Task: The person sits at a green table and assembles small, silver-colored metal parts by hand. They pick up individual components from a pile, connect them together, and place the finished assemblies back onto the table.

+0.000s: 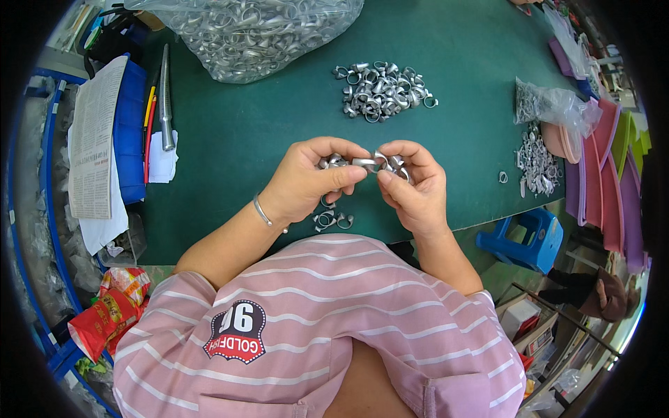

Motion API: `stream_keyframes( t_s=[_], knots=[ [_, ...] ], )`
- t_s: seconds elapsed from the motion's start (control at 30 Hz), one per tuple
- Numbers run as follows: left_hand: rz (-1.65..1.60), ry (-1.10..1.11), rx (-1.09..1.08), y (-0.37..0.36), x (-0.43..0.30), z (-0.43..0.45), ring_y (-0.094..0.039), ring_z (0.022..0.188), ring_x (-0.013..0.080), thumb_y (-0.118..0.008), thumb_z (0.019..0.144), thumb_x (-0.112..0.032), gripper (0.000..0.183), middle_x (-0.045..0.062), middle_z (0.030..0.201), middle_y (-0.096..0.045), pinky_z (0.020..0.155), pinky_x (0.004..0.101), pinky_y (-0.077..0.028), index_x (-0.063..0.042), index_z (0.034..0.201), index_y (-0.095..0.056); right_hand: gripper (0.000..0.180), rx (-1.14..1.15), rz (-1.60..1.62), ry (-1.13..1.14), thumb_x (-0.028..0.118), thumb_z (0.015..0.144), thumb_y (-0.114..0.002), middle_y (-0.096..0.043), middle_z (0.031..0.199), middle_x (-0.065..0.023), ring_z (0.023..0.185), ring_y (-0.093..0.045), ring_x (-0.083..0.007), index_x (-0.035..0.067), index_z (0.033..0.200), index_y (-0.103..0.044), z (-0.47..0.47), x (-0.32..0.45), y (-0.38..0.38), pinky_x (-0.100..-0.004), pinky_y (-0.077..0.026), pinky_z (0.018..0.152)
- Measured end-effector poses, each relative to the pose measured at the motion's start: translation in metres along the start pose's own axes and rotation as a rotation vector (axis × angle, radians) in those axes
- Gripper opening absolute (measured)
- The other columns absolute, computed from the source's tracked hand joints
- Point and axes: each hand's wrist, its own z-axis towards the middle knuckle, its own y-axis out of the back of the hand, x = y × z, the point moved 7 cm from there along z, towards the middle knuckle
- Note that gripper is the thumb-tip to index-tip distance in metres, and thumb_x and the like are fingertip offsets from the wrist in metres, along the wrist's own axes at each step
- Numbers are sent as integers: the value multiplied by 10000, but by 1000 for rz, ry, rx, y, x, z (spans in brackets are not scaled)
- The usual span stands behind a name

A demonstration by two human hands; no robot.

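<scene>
My left hand (319, 175) pinches a silver-grey metal ring (364, 163) between thumb and forefinger, with more rings curled in its fingers. Close against it on the right, my right hand (415, 183) holds several metal rings (394, 164) in its fingers, thumb and forefinger at the edge of the pinched ring. A few loose rings (326, 219) lie on the green table (251, 120) just below my left hand. Beyond both hands is a heap of similar rings (381, 89). A large clear plastic bag (251, 42) full of rings rests at the table's far side.
At left lie a tapered metal rod (165, 99), pencils, and a blue bin (130, 130) with newspaper over it. At right are a pile of small metal parts (538, 164), a plastic bag and coloured strips. A blue stool (522, 237) and a person (601, 295) are beyond the table edge.
</scene>
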Motion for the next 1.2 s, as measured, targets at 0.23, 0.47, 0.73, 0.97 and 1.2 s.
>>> stream_keyframes(
  t_s=[0.23, 0.47, 0.73, 0.97, 1.2],
  knots=[
    [189, -243, -79, -1, -13, -1, -583, 764, 92, -682, 697, 62, 460, 93, 981, -609, 618, 180, -477, -29, 1111, -504, 206, -69, -151, 150, -73, 760, -618, -581, 896, -36, 760, -523, -49, -2, 949, -576, 0, 9, 0, -165, -416, 648],
    [342, -394, -84, -6, -29, -8, -585, 849, 99, -656, 709, 91, 481, 107, 1013, -607, 715, 202, -494, -30, 1138, -477, 171, -11, -372, 448, -111, 741, -605, -586, 933, -112, 878, -565, -153, -20, 885, -587, 0, 28, -9, -245, -460, 747],
    [61, -186, -177, 2, -18, -7, -502, 528, 65, -590, 838, -105, 167, 50, 757, -595, 393, 165, -342, -34, 988, -574, 183, -13, -16, -36, -6, 816, -563, -575, 742, -46, 507, -466, -49, -24, 998, -574, 11, 7, -25, -161, -334, 414],
    [-137, -272, -121, -13, -81, -16, -511, 533, 56, -583, 858, -148, 126, 31, 753, -579, 386, 169, -337, -47, 920, -539, 136, 151, -200, 83, 16, 840, -536, -574, 713, -43, 490, -461, -51, -32, 960, -581, 41, 69, -76, -169, -345, 415],
    [806, -1314, -472, -61, -281, -56, -528, 655, 62, -640, 730, -68, 164, 16, 784, -578, 576, 224, -443, -20, 877, -588, 144, 148, -731, 981, -1, 819, -531, -588, 766, -61, 682, -538, -109, -9, 949, -591, 87, 222, -176, -238, -436, 620]
  ],
)
